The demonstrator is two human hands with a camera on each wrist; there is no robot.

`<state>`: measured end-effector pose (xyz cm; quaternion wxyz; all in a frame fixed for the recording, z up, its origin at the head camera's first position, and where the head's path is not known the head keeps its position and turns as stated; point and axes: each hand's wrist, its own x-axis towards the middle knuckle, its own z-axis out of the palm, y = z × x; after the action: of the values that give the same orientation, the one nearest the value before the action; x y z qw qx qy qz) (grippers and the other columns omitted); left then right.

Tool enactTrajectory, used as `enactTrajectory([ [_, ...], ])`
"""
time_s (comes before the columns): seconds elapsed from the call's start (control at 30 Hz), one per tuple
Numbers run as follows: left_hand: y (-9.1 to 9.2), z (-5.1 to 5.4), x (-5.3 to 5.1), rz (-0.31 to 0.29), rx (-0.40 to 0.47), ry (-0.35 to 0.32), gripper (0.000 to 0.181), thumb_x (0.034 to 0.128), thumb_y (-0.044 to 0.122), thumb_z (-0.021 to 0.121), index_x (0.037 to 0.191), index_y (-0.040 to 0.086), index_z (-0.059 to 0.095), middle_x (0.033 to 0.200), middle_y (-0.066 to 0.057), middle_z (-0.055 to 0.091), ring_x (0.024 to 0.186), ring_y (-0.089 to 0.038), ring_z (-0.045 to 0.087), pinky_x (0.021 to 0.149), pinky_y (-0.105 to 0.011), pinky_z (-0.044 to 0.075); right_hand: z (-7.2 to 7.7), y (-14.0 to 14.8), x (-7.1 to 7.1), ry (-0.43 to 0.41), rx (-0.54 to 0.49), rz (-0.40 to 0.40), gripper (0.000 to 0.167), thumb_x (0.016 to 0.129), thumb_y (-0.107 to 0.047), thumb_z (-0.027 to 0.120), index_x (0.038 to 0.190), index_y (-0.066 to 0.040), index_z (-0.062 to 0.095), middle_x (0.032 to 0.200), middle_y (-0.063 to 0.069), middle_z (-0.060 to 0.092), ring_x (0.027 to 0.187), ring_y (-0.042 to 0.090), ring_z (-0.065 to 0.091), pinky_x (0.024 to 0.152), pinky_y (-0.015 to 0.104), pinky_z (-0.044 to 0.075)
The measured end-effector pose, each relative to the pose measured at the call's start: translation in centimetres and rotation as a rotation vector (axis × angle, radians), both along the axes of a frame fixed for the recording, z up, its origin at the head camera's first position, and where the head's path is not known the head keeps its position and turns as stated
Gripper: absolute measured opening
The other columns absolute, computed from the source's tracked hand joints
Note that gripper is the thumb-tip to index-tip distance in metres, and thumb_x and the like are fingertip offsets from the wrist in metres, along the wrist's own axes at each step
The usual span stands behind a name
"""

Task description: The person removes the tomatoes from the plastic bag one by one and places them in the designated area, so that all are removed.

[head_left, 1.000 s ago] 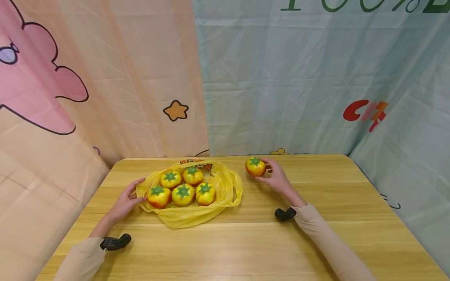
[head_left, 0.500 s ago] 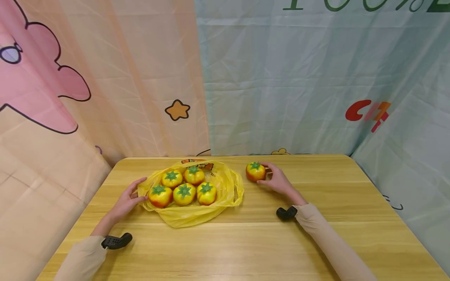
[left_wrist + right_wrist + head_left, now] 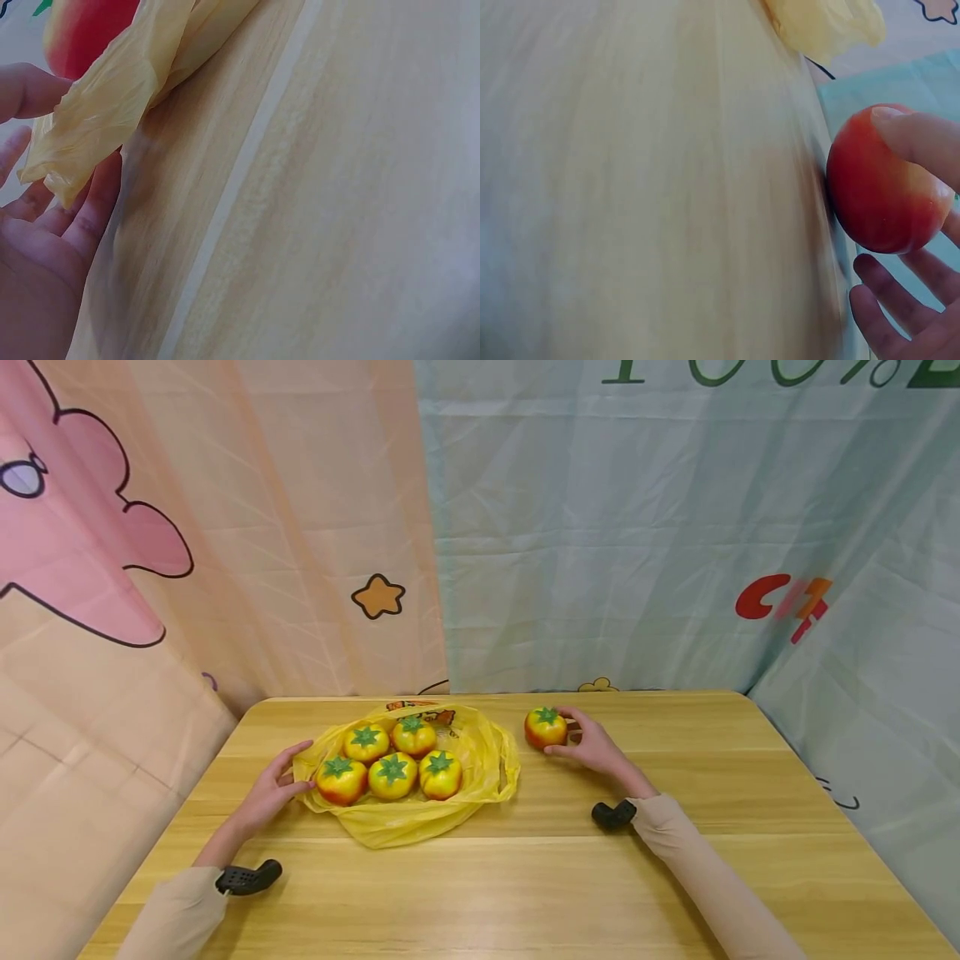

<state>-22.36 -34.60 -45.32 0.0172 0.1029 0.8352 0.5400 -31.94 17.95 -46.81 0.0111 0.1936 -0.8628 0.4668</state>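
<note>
A yellow plastic bag lies spread on the table, with several yellow-and-red tomatoes on it, such as the front middle tomato, green leaf tops upward. At the bag's left edge my left hand holds the plastic between thumb and fingers; the left wrist view shows the bunched bag edge there. To the right of the bag, my right hand grips a separate tomato from its right side. In the right wrist view the thumb lies on that tomato's red side, the fingers on its other side.
The wooden table stretches toward me and to the right of the bag. Printed curtains hang behind and beside it. Each wrist carries a black camera mount, the left mount and the right mount.
Over the first half second, my right hand and its tomato came slightly down and nearer on the table. Since then they stay put. The left hand and bag look unchanged.
</note>
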Motion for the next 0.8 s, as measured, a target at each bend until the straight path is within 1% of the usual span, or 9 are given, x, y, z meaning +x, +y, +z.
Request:
enactTrajectory([
  [0.13, 0.0, 0.1, 0.1, 0.0, -0.005, 0.005, 0.067, 0.0925, 0.002, 0.056, 0.148, -0.007, 0.019, 0.15, -0.036, 0.016, 0.094, 0.013, 0.052, 0.079, -0.011, 0.048, 0.1, -0.1, -0.1, -0.018, -0.006, -0.021, 0.075, 0.078, -0.021, 0.079, 0.14, -0.003, 0.042, 0.138, 0.022, 0.049, 0.113, 0.039, 0.055, 0.098, 0.052, 0.046],
  [0.33, -0.1, 0.1, 0.1, -0.006, -0.005, 0.004, 0.066, 0.0929, 0.003, 0.055, 0.147, -0.007, 0.019, 0.149, -0.037, 0.017, 0.095, 0.013, 0.052, 0.079, -0.011, 0.048, 0.3, -0.1, 0.0, -0.004, -0.008, -0.047, 0.075, 0.078, -0.02, 0.08, 0.141, -0.002, 0.042, 0.136, 0.022, 0.05, 0.113, 0.039, 0.055, 0.097, 0.051, 0.047],
  [0.43, -0.1, 0.1, 0.1, -0.009, 0.001, 0.003, 0.066, 0.0929, 0.003, 0.055, 0.147, -0.007, 0.019, 0.149, -0.037, 0.016, 0.095, 0.014, 0.052, 0.08, -0.011, 0.048, 0.5, -0.1, 0.1, -0.002, -0.005, -0.055, 0.076, 0.077, -0.02, 0.08, 0.141, -0.004, 0.043, 0.136, 0.022, 0.05, 0.114, 0.039, 0.055, 0.096, 0.051, 0.047],
  [0.6, -0.2, 0.0, 0.1, -0.01, 0.009, 0.004, 0.066, 0.0929, 0.002, 0.055, 0.147, -0.007, 0.019, 0.149, -0.036, 0.016, 0.096, 0.014, 0.051, 0.08, -0.011, 0.048, 0.9, 0.1, 0.4, 0.024, 0.018, -0.071, 0.077, 0.077, -0.024, 0.081, 0.14, -0.004, 0.043, 0.136, 0.022, 0.05, 0.112, 0.039, 0.055, 0.095, 0.051, 0.048],
  [0.8, -0.1, 0.0, 0.2, -0.002, -0.001, -0.002, 0.067, 0.093, 0.003, 0.056, 0.148, -0.007, 0.019, 0.15, -0.036, 0.017, 0.097, 0.014, 0.05, 0.08, -0.011, 0.048, 1.6, 0.1, 0.9, 0.053, 0.035, -0.094, 0.078, 0.076, -0.026, 0.081, 0.14, -0.003, 0.043, 0.137, 0.023, 0.05, 0.114, 0.041, 0.054, 0.095, 0.054, 0.047],
])
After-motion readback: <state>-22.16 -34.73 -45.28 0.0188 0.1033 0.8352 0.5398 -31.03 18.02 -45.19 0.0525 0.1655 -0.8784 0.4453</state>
